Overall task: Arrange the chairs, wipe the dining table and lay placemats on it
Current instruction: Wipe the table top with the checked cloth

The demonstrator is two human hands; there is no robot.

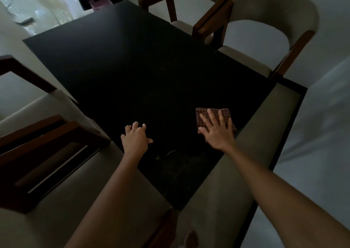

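Wiping stage: right hand presses cloth flat on table, left hand braces.

Right hand (217,132) lies palm-down, fingers spread wide, over a small dark-red checked folded cloth (225,113) near the right edge of the black rectangular matte dining table (132,67); the flat spread likely keeps even pressure for a wipe. Left hand (135,138) holds nothing, fingers loosely curled, tips on or just above the tabletop, probably for support. Pale smears show on the near table area between the forearms, so wiping looks unfinished. Cream-upholstered, wood-framed curved-back chairs (274,16) sit tucked at the far right side. No placemats visible.
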